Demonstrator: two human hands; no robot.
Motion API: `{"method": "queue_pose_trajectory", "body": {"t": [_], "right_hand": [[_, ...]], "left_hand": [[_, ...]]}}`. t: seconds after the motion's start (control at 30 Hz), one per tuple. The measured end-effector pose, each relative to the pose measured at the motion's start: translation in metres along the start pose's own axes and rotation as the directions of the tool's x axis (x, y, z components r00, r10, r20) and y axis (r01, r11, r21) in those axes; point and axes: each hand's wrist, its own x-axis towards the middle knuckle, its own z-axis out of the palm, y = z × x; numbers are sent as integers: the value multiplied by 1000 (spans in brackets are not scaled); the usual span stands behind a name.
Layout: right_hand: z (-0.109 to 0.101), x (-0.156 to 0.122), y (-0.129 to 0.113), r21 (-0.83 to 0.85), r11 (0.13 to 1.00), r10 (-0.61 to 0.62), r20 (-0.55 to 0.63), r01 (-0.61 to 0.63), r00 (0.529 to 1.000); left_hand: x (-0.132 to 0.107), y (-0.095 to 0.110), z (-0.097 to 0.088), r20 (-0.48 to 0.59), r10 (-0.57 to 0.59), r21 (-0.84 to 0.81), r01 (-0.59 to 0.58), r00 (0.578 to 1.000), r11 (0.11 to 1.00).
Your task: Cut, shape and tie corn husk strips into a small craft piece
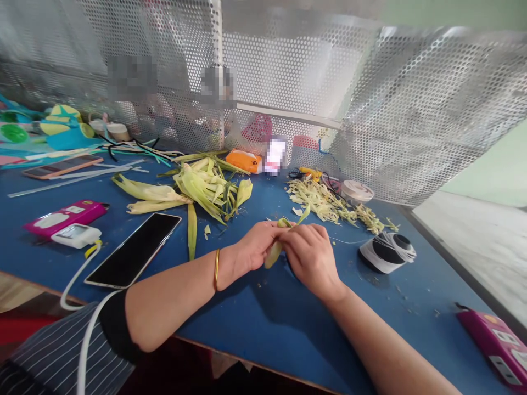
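My left hand (257, 247) and my right hand (310, 255) meet over the blue table (255, 323), both closed around a folded pale green leaf strip (275, 251). The strip's tip pokes up between the fingers. A gold bangle sits on my left wrist. A pile of long green leaf strips (201, 186) lies beyond my left hand. A heap of leaf scraps (329, 203) lies beyond my right hand.
A black phone (134, 249) lies at the left front, with a white power bank (76, 235) and a pink case (66, 216) beside it. A spool of thread (387, 251) stands right of my hands. A perforated metal screen (370, 109) closes the back.
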Motion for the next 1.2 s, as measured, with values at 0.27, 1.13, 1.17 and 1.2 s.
{"method": "queue_pose_trajectory", "body": {"t": [0.27, 1.13, 1.17, 1.2], "right_hand": [[10, -4, 17, 630, 355, 796, 185, -691, 577], [-15, 12, 8, 759, -24, 565, 547, -651, 617], [-15, 12, 8, 770, 38, 551, 515, -637, 656], [-14, 11, 8, 771, 127, 533, 477, -624, 699]], "left_hand": [[-3, 7, 3, -32, -68, 38, 69, 997, 997], [6, 22, -7, -336, 45, 205, 27, 941, 978], [6, 22, -7, -340, 33, 194, 36, 940, 980], [6, 22, -7, -342, 20, 175, 43, 939, 984]]}}
